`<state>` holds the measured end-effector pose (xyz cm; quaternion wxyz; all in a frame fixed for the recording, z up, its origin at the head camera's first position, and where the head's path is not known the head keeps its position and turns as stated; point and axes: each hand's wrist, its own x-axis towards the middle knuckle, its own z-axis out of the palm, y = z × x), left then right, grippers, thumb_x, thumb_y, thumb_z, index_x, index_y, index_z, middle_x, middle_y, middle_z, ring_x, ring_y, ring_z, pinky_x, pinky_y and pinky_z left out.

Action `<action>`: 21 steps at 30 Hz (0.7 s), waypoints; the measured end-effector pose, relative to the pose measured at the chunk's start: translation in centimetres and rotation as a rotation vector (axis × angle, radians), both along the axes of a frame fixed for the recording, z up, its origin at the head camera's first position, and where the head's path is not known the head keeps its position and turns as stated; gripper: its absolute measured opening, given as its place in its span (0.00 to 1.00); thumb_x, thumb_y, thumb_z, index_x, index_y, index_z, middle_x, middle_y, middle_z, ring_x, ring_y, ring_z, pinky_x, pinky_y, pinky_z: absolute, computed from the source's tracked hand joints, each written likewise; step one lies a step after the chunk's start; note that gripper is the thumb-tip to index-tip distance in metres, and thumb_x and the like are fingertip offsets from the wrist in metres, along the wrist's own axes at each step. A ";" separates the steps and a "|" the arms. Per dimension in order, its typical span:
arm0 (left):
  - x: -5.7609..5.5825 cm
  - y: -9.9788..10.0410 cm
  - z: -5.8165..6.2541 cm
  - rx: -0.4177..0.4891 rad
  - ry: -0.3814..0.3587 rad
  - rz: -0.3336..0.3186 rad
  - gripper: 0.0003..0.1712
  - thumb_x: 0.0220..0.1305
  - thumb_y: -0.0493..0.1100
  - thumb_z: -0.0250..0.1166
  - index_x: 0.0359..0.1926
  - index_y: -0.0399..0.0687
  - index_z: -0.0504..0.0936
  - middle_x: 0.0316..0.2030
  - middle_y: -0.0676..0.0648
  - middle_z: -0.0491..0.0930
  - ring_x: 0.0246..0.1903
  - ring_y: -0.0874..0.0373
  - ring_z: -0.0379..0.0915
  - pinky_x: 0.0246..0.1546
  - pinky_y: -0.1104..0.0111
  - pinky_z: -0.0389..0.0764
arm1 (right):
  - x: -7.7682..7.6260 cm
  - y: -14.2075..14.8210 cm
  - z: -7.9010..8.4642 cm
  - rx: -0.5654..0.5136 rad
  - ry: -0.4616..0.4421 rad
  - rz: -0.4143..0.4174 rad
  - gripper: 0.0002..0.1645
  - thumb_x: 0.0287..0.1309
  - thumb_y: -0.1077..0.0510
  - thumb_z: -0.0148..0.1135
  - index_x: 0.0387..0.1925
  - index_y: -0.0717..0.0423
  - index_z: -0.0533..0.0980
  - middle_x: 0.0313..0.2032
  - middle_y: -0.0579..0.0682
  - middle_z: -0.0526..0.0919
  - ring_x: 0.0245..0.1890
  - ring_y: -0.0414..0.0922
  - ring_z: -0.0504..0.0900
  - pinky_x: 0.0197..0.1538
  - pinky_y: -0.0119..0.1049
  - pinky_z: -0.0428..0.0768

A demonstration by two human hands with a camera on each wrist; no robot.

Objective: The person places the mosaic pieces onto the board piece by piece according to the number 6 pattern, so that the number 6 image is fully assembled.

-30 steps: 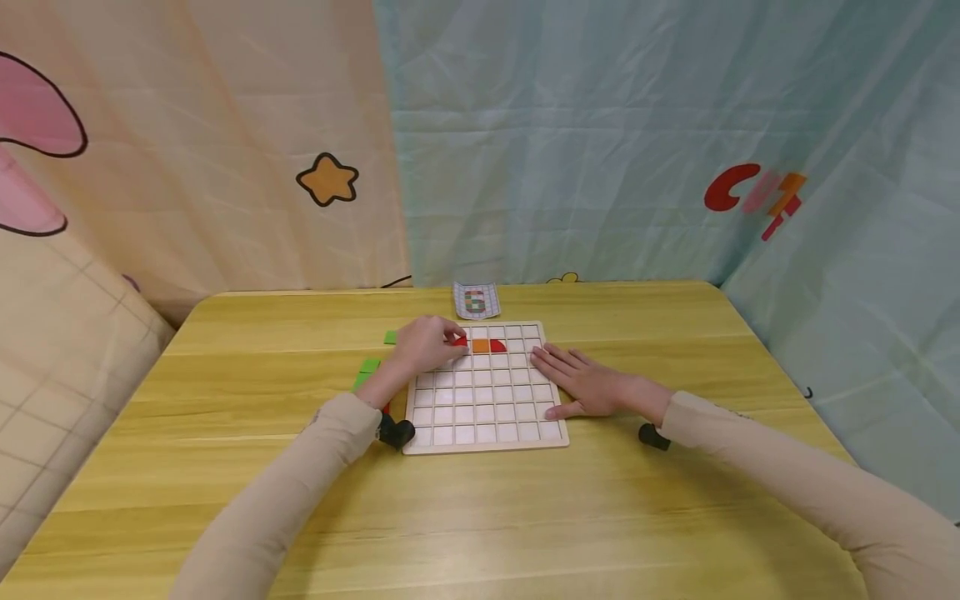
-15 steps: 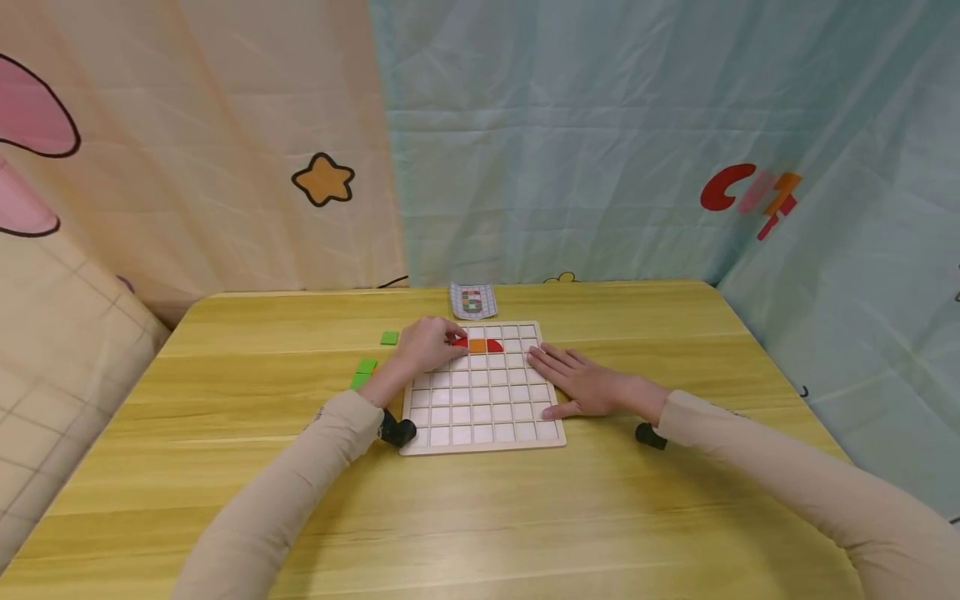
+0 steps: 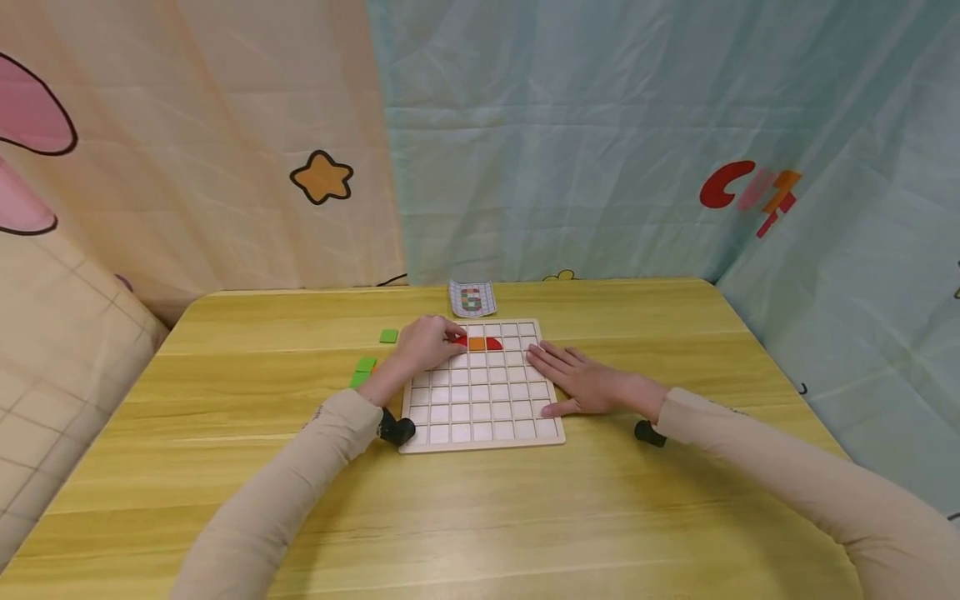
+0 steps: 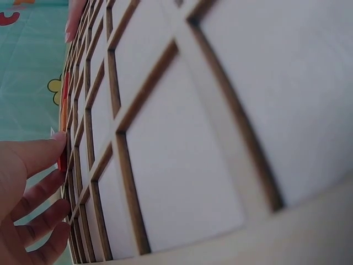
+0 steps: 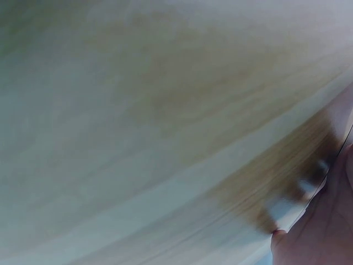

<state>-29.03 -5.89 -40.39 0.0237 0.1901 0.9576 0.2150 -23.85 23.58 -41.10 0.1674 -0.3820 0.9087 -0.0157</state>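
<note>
A white board point(image 3: 480, 408) with a raised wooden grid lies on the table. In its second row from the back sit an orange square tile point(image 3: 477, 344) and, to the right, a red tile with a rounded corner point(image 3: 493, 343). Just left of the orange one, my left hand point(image 3: 426, 344) pinches another red tile point(image 4: 62, 162) between thumb and forefinger, right at the grid; the fingers cover part of it. My right hand point(image 3: 581, 383) rests on the board's right edge, fingers straight and thumb spread.
Green tiles point(image 3: 388, 336) lie left of the board, some partly behind the left forearm, with a bit of orange beside them. Behind the board stands a small card point(image 3: 472, 300) printed with a coloured figure on a grid. Curtains point(image 3: 600, 142) hang behind the wooden table point(image 3: 480, 517).
Both hands hold their places on the board, the left one still pinching the red tile. The whole view has shifted slightly.
</note>
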 end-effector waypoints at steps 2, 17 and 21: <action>-0.1 0.0 0.0 0.000 0.002 -0.001 0.19 0.59 0.51 0.68 0.50 0.53 0.85 0.40 0.50 0.86 0.39 0.57 0.80 0.29 0.69 0.74 | 0.0 0.0 0.0 -0.002 0.001 0.000 0.55 0.63 0.30 0.45 0.76 0.54 0.35 0.77 0.53 0.33 0.76 0.54 0.33 0.73 0.58 0.44; 0.1 0.0 0.6 0.001 -0.009 0.000 0.18 0.59 0.50 0.68 0.49 0.51 0.86 0.41 0.49 0.86 0.41 0.55 0.80 0.34 0.65 0.77 | 0.0 0.0 0.3 -0.008 -0.005 0.001 0.55 0.64 0.31 0.45 0.76 0.55 0.35 0.77 0.53 0.33 0.76 0.54 0.32 0.73 0.57 0.43; 0.2 0.0 0.4 0.010 -0.021 -0.002 0.18 0.60 0.49 0.67 0.50 0.50 0.85 0.42 0.49 0.86 0.43 0.55 0.80 0.37 0.64 0.78 | 0.0 0.1 0.3 -0.002 -0.007 -0.003 0.55 0.64 0.30 0.45 0.76 0.54 0.34 0.77 0.52 0.33 0.76 0.53 0.32 0.74 0.57 0.42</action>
